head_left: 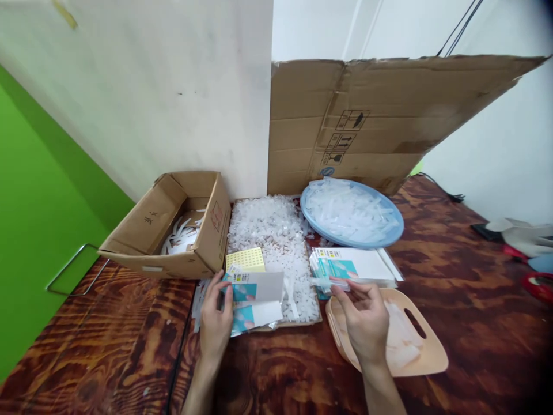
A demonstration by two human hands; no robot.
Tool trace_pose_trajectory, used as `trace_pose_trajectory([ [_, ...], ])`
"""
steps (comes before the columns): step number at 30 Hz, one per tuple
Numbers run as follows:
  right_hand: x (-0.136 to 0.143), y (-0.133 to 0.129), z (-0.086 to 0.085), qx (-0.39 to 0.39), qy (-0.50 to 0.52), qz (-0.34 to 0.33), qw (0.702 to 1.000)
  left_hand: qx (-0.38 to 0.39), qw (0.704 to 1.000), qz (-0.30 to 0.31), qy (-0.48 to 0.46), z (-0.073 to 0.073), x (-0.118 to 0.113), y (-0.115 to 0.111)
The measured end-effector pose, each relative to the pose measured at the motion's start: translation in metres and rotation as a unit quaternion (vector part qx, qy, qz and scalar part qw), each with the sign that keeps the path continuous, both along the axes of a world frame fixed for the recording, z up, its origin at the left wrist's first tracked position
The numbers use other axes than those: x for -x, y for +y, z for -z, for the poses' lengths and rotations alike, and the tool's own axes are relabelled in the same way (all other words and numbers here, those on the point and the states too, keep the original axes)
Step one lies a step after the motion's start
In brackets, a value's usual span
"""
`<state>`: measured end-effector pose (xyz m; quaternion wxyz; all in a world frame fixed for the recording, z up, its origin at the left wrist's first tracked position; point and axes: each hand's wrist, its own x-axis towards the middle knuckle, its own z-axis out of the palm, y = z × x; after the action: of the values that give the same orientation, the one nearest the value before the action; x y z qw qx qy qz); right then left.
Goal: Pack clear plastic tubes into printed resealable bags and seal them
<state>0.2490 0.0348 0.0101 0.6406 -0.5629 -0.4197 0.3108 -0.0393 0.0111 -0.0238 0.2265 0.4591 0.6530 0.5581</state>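
My left hand (217,314) is closed on the left edge of a teal-and-white printed packet (270,283). Another such packet (265,313) lies just below it. Between the thumb and fingers of my right hand (365,311) is a clear plastic tube (330,283), pointing left. Under both packets is a shallow tray (283,242) heaped with small translucent pieces. A yellow sheet of dots (246,260) shows behind the upper packet. Beneath my right hand stands a peach-coloured basket (434,354) with flat translucent pieces inside.
An open cardboard box (216,225) with white strips stands at the left. A blue plate (395,233) piled with translucent pieces is at the back, above a stack of packets (363,262). Large cardboard (389,115) leans behind. Red and white items lie far right.
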Motion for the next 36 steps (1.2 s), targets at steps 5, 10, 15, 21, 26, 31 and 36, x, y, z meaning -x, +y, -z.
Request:
trace_pose_trajectory([
  [5, 0.008, -0.004, 0.003, 0.009, 0.009, -0.016, 1.000, 0.021, 0.965, -0.043, -0.258, -0.001, 0.001, -0.003],
  [10, 0.018, -0.006, 0.009, 0.027, 0.077, -0.078, 0.994, 0.092, 0.893, 0.042, -0.439, -0.011, -0.007, -0.005],
  [15, 0.029, -0.008, 0.007, 0.036, 0.181, -0.156, 0.970, 0.136, 0.866, 0.037, -0.480, -0.015, -0.019, -0.011],
  [21, 0.036, -0.010, 0.005, 0.024, 0.193, -0.140, 0.971, 0.125, 0.865, 0.026, -0.485, -0.015, -0.024, -0.015],
  [26, 0.040, -0.011, 0.006, 0.017, 0.176, -0.096, 0.980, 0.123, 0.865, 0.022, -0.486, -0.018, -0.025, -0.015],
  [31, 0.049, -0.015, 0.010, 0.047, 0.092, -0.156, 0.982, 0.125, 0.863, 0.070, -0.484, -0.025, -0.035, -0.015],
  [36, 0.053, -0.025, 0.014, 0.020, -0.044, -0.238, 0.970, 0.114, 0.852, 0.078, -0.505, -0.030, -0.044, -0.014],
])
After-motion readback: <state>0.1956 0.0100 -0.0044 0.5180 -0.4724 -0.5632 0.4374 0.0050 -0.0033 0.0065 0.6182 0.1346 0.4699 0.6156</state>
